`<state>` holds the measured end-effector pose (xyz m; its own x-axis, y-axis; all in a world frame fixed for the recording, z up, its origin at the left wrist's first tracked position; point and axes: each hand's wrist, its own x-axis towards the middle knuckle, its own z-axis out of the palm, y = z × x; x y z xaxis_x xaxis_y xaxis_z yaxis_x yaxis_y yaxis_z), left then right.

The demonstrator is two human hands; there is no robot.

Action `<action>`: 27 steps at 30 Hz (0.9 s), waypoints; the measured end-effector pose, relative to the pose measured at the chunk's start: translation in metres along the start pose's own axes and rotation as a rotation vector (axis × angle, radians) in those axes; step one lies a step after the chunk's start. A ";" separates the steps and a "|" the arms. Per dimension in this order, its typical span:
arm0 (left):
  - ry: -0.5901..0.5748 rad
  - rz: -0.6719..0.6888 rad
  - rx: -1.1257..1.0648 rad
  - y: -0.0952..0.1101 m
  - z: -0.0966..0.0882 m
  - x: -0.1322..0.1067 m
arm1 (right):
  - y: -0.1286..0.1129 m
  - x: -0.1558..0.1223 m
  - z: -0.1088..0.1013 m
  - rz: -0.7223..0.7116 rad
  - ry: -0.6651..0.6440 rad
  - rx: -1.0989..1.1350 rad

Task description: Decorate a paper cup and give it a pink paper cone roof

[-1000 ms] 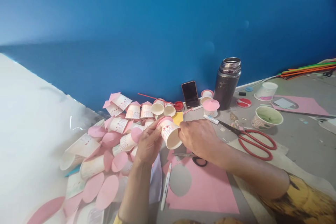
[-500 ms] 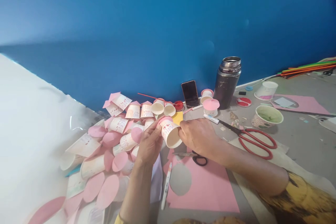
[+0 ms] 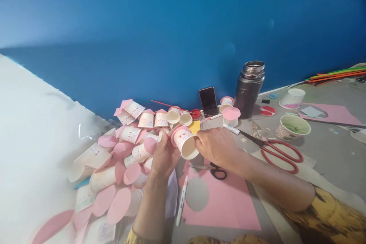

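Both hands hold one small white paper cup on its side, its open mouth facing me and a pink paper disc on its base. My left hand grips the cup's base end with curled fingers. My right hand closes on its rim side. Under the hands lies a pink paper sheet with a round hole cut out. Left of the hands is a heap of several similar cups with pink discs.
Black-handled scissors and a white marker lie by the pink sheet. Red-handled scissors, a steel flask, a phone, a green-stained cup and a red paint pot stand further back. A blue wall rises behind.
The hands and cup hold nearly the same place; the cup has turned slightly and the view has shifted a little to the left.
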<state>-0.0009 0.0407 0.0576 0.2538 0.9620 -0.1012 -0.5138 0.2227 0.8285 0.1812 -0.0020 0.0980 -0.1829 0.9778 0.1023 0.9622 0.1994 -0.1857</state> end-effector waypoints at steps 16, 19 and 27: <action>-0.021 0.029 0.079 0.003 0.001 -0.003 | 0.002 0.006 0.003 0.057 -0.020 0.058; -0.040 0.069 0.089 0.004 -0.001 -0.002 | 0.004 0.010 -0.001 0.098 -0.046 0.101; -0.025 0.150 0.136 -0.002 -0.006 -0.009 | 0.011 0.014 0.008 0.084 -0.029 0.371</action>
<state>-0.0071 0.0327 0.0535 0.2035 0.9782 0.0416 -0.4324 0.0517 0.9002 0.1873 0.0140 0.0896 -0.1173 0.9921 0.0452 0.8367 0.1233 -0.5336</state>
